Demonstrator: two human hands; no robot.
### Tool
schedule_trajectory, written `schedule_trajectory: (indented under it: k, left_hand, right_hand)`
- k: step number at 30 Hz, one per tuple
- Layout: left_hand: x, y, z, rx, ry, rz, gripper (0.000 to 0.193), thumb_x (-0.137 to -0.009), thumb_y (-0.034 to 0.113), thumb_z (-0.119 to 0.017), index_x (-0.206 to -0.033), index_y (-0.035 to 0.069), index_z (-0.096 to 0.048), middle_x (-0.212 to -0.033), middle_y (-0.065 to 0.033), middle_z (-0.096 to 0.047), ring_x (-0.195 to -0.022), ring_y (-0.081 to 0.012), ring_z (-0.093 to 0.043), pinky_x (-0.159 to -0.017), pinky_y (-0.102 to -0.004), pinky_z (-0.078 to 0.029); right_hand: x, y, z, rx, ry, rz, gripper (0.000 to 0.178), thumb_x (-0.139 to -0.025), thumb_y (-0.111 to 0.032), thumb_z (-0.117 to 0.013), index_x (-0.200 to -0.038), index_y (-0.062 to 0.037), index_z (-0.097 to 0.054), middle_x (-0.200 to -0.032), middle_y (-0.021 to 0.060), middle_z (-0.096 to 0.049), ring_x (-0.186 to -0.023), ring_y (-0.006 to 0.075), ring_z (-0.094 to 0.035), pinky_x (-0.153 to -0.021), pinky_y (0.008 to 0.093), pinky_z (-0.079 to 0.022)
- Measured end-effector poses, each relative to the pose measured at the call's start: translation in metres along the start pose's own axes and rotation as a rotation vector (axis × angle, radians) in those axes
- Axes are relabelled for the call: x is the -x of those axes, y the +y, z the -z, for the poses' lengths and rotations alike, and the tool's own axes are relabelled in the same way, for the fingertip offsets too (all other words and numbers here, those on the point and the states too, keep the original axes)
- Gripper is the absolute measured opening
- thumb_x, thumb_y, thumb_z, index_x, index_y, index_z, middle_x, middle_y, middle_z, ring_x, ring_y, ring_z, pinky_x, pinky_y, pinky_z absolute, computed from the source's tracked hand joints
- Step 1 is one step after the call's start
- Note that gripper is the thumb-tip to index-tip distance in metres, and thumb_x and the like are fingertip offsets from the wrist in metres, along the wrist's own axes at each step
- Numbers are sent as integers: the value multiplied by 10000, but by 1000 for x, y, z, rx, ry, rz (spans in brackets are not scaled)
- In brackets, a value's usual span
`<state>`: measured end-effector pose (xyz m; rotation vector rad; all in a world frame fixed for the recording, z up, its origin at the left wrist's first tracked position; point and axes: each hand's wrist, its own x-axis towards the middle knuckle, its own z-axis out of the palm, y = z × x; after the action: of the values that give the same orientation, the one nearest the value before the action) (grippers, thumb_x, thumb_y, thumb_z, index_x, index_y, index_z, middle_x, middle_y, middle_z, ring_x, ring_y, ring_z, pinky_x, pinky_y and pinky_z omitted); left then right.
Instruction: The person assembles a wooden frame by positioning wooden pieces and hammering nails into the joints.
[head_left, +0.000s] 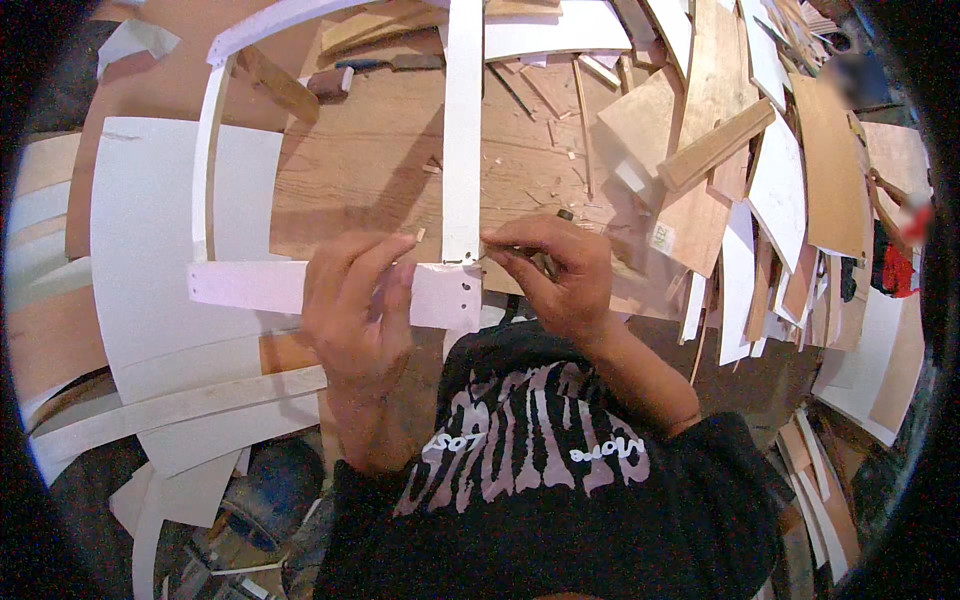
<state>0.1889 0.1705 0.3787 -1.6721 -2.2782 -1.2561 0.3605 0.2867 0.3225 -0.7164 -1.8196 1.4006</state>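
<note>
A white-faced wooden frame (462, 130) stands before me, its near rail (245, 282) meeting an upright strip at a corner with several small dark holes. My left hand (355, 305) is closed over that near rail, fingers curled past its far edge and thumb on the near side. A small wood chip (420, 235) shows right at its fingertips; whether they touch it I cannot tell. Beside the corner, my right hand (560, 270) is closed in a pinch, its fingertips near the joint. A dark, round-ended thing (565, 215) pokes out behind its knuckles, mostly hidden.
Beneath the frame lies a brown wooden board (370, 170) with scattered chips. A hammer (332, 83) rests at the far left. Stacked wood offcuts (715, 150) crowd the right. A large white panel (180, 200) lies on the left. Part of another person (895, 255) shows at far right.
</note>
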Motion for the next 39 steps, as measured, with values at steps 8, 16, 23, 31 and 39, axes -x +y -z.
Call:
schedule_trajectory:
  k: [8, 16, 23, 31, 39]
  left_hand:
    - [1, -11, -18, -119, -186, -25, 157, -824, 97, -780, -978, 83, -751, -946, -80, -706, -912, -279, -672, -818, -400, -509]
    - [-5, -15, -13, 30, -286, -8, 141, -842, 82, -757, -982, 89, -756, -941, -78, -705, -890, -284, -672, -804, -405, -506]
    - [-12, -19, -9, 190, -415, 38, 151, -846, 80, -748, -995, 65, -763, -946, -76, -705, -830, -274, -688, -711, -370, -531]
    - [-19, -18, -5, 224, -453, 66, 178, -846, 105, -760, -1022, 82, -779, -936, -80, -704, -773, -269, -694, -664, -369, -543]
    - [-27, -24, -6, 226, -526, 36, 174, -861, 97, -744, -1031, 80, -774, -939, -84, -703, -802, -279, -704, -689, -380, -556]
  right_hand:
    - [2, -6, -6, 188, 59, 163, 190, -810, 67, -767, -974, -29, -759, -881, 149, -753, -784, 248, -740, -699, 313, -567]
    - [5, -15, -6, 286, 54, 173, 211, -796, 79, -774, -979, -23, -749, -909, 150, -754, -803, 248, -746, -706, 313, -576]
    - [11, -22, -10, 397, 59, 153, 167, -800, 67, -777, -937, -12, -723, -913, 158, -755, -792, 247, -751, -701, 309, -581]
    - [13, -26, -12, 429, 72, 168, 161, -808, 67, -769, -939, -8, -714, -910, 163, -751, -768, 241, -738, -690, 318, -576]
    - [3, -32, -14, 418, 102, 204, 196, -793, 81, -765, -966, -8, -734, -912, 151, -749, -772, 243, -732, -688, 320, -569]
